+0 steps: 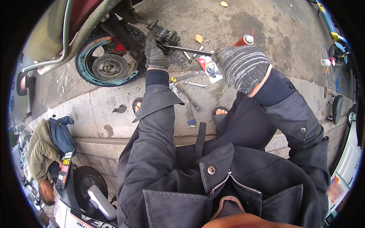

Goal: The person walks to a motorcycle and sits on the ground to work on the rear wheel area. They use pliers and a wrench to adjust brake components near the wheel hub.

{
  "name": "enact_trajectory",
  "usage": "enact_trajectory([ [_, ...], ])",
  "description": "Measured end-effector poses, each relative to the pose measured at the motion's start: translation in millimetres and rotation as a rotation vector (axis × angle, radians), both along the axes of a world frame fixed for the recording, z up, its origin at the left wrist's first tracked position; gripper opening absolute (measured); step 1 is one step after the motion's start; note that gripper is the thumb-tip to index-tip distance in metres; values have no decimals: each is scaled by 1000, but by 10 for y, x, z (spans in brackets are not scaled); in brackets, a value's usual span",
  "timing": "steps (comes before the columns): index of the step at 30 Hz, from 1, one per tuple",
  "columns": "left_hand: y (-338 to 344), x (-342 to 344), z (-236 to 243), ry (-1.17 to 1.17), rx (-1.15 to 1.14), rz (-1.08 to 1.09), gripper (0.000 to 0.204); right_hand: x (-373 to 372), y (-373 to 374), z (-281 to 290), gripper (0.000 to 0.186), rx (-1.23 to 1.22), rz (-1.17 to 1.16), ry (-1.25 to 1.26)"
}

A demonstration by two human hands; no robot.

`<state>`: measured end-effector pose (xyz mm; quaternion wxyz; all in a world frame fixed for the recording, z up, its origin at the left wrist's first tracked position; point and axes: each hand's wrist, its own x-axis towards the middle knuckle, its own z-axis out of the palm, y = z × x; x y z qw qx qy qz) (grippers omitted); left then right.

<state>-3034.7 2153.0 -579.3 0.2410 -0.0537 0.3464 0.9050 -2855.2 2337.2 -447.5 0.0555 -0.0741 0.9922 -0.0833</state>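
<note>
My left hand (pixel 157 55), in a grey knit glove, grips a dark metal brake caliper (pixel 167 37) beside the wheel (pixel 81 60). My right hand (pixel 243 68), in a striped grey glove, is closed on a long steel screwdriver (pixel 189 49), whose handle is hidden in the fist. Its shaft runs leftward to the caliper, where the tip meets it; the exact contact is hidden. A brake disc (pixel 110 66) shows on the wheel. Below the hands, a combination wrench (pixel 196 84), a blade with a yellow handle (pixel 184 77) and a ratchet-like tool (pixel 189 97) lie on the ground.
A red spray can (pixel 246 40) and a printed card pack (pixel 211 71) lie beyond the tools. The raised vehicle's frame (pixel 81 32) overhangs the upper left. Another person (pixel 45 146) is at the left, near a scooter wheel (pixel 90 186). A kerb edge (pixel 106 142) crosses below.
</note>
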Motion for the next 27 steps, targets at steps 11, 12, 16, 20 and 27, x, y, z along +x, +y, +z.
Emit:
enact_trajectory([
  [11,-99,-61,47,102,43,-164,19,-197,218,-168,34,148,1,188],
  [12,-87,-53,55,95,14,-153,19,-203,226,-176,33,162,-34,156],
  [16,-63,-31,59,128,-78,-79,11,-232,260,-213,38,55,-85,218],
  [20,-37,-38,34,142,-65,-103,15,-285,315,-225,37,-10,-95,220],
  [27,60,8,48,57,175,-160,51,-122,115,-123,38,-20,-193,-34],
])
